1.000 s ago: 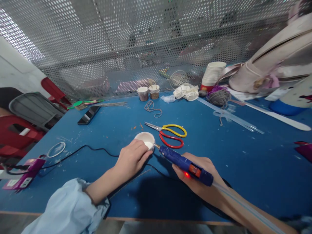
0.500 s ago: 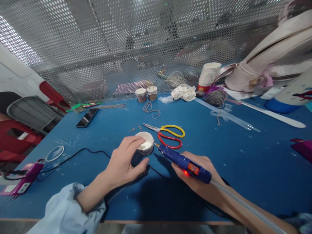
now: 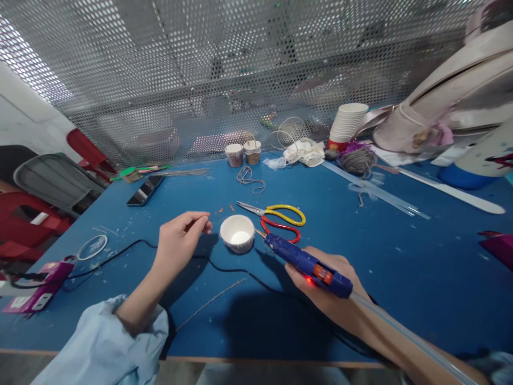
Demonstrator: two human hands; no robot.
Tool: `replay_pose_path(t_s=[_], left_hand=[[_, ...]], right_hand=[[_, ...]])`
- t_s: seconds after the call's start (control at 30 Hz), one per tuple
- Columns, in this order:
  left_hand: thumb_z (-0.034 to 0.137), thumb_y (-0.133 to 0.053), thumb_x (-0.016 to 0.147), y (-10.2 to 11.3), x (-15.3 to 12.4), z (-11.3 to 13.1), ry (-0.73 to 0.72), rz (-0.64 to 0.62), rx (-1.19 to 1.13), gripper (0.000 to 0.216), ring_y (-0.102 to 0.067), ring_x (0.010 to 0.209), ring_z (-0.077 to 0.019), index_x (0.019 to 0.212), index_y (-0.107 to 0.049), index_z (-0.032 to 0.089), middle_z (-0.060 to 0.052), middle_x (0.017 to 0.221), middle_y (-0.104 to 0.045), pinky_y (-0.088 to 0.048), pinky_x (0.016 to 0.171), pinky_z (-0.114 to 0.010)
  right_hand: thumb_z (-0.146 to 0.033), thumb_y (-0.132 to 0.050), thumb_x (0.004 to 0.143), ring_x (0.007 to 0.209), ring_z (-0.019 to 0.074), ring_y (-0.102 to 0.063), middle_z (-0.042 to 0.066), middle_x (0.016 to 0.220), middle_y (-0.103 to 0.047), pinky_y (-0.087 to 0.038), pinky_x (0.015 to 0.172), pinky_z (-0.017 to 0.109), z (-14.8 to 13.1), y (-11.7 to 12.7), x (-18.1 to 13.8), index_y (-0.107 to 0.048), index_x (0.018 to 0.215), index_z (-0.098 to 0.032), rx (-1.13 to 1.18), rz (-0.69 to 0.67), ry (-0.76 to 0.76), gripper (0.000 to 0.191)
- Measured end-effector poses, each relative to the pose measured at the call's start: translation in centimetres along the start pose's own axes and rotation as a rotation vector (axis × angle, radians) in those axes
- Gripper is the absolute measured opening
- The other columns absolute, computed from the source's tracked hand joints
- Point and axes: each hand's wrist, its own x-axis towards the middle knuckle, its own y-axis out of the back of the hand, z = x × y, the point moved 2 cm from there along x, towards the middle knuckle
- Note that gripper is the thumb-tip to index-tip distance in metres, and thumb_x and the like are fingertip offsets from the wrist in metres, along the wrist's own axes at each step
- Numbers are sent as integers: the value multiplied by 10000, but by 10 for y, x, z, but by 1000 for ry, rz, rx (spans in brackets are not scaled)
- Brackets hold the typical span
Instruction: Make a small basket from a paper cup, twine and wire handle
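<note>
A small white paper cup (image 3: 238,233) stands upright on the blue table (image 3: 401,256). My left hand (image 3: 179,240) hovers just left of it, raised off the table, thumb and forefinger pinched together; what they hold, if anything, is too small to make out. My right hand (image 3: 326,289) grips a blue hot glue gun (image 3: 306,264) with a red light on. Its nozzle points at the cup's right side. A clear glue stick runs back from the gun along my forearm.
Yellow-and-red scissors (image 3: 278,216) lie just behind the cup. A black cord (image 3: 132,247) runs left to a purple power strip (image 3: 34,291). A phone (image 3: 146,190), two small cups (image 3: 243,152), a stack of paper cups (image 3: 348,124), grey yarn (image 3: 358,160) and a thin stick (image 3: 210,302) also lie here.
My left hand let go of the white cup and moved left and up, fingers now pinched. The cup now stands free. The glue gun stayed put by the cup.
</note>
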Motion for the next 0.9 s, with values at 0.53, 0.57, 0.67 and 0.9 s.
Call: replay_pose_path(t_s=[0.53,0.57,0.67,0.9], left_hand=[[187,-466,829,-7,32,-57,-172,0,515,351,-587,1076,-249,1163,-557,128,-152,1145,-620,-471,869,-348],[200,-459,845,-6,29,-49,-225,27,482,329,-589,1081,-248,1146,-570,127,-153,1154,-623,-473,890,-357],[257,-423,919,-3,13,-17,-257,82,369,232,-648,764,-173,974,-627,162,-50,810,-677,-514,763,-298],[165,-466,895,-32,-34,42,-494,-168,246,236,-625,1037,-210,1106,-571,154,-128,1126,-652,-537,795,-300]], right_hand=[[-380,-596,757,526,144,-516,-12,567,-577,-430,525,239,9,-1,-2,-592,642,-209,155,19,-392,206],[-395,-608,749,518,141,-508,-12,562,-575,-425,517,241,9,-1,-2,-595,644,-208,184,11,-419,215],[-437,-613,744,430,124,-451,-28,485,-532,-374,449,248,13,-1,0,-618,667,-208,244,-39,-516,242],[-513,-598,764,360,113,-423,-36,371,-449,-345,410,243,30,-3,2,-715,709,-177,321,-152,-660,360]])
